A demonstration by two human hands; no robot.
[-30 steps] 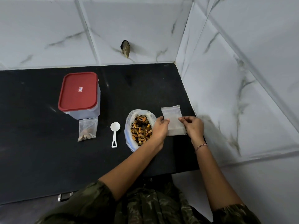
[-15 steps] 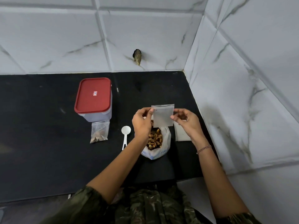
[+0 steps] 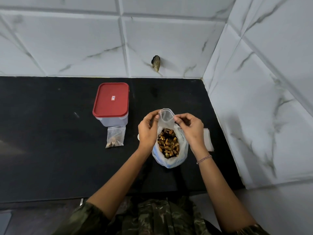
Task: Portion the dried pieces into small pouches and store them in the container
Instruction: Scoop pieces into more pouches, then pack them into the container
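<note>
Empty clear pouch [image 3: 165,115], mouth spread open, pinched at its rim between left hand [image 3: 147,131] and right hand [image 3: 190,128], just above the white bag [image 3: 182,155] of brown-orange dried pieces [image 3: 168,144]. Far left: container [image 3: 111,120], red lid [image 3: 111,100] on; its small label is unreadable. A filled pouch [image 3: 115,136] lies at its near side.

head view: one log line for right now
empty pouch: mouth held open | left grip: pinches one edge | right grip: pinches opposite edge | dried pieces: in open bag | container: red lid on | filled pouch: lying by it
</note>
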